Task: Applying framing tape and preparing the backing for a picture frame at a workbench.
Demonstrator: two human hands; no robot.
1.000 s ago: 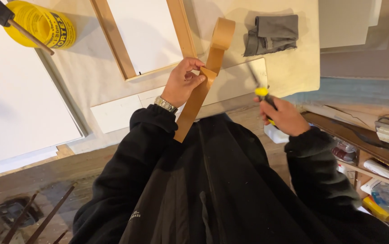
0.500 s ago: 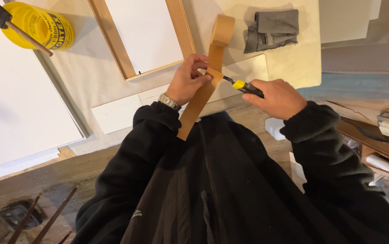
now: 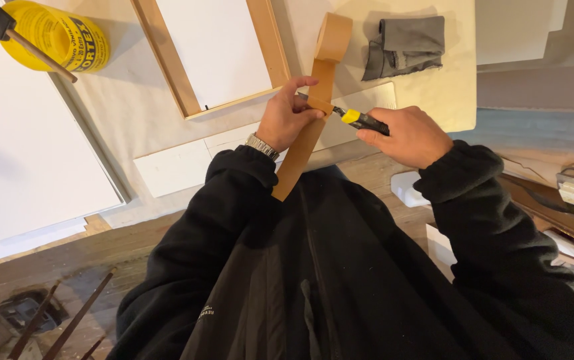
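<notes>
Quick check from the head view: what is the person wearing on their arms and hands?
Both arms are in long black fleece-like sleeves of a zip-front jacket. The left hand and right hand are bare, with no gloves. A metal-banded wristwatch sits on the left wrist, at the cuff. No rings are visible.

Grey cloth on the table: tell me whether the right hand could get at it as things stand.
Probably yes, but not freely: the right hand grips a knife at the tape. The cloth lies uncovered just beyond.

One head-worn camera looks steeply down, close over the person's chest and hands, onto the table (image 3: 167,133).
</notes>
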